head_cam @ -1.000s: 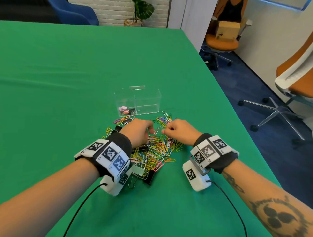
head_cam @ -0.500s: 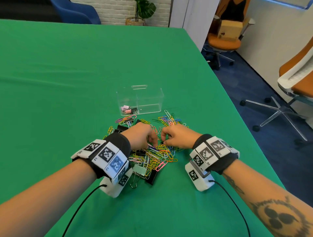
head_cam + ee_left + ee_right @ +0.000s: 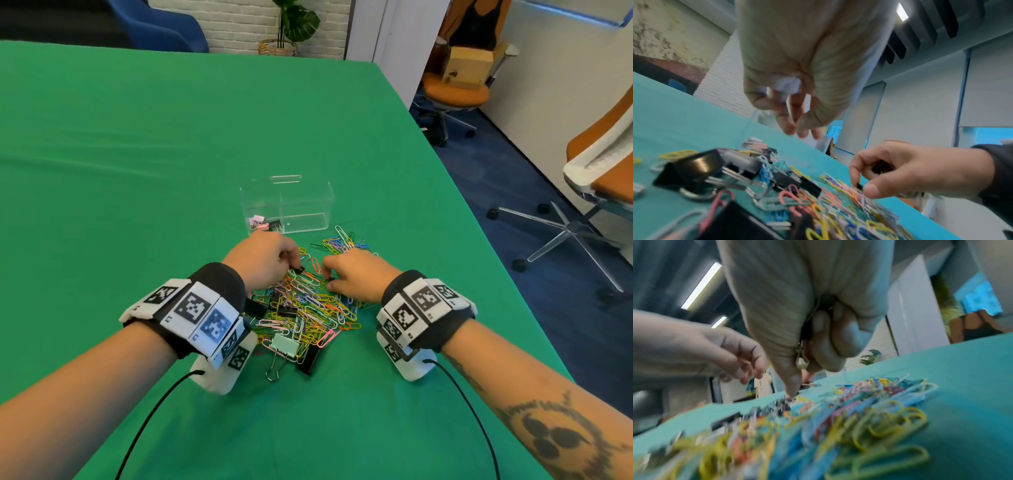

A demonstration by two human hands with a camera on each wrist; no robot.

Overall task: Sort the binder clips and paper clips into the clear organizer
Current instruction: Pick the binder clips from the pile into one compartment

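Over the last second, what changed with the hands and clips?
Both hands worked a little farther into the clip pile. The left hand now pinches a small black clip at its fingertips; the right hand pinches another while keeping clips in its palm. The organizer, holding a few binder clips on its left, stayed put.

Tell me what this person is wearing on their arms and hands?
Both hands are bare: left hand, right hand. Each wrist carries a black fabric band covered with white tiles printed with black square codes, and the right wrist has the same. A white camera block hangs under each wrist, with a thin black cable trailing back. The right forearm shows a dark tattoo. No sleeves.
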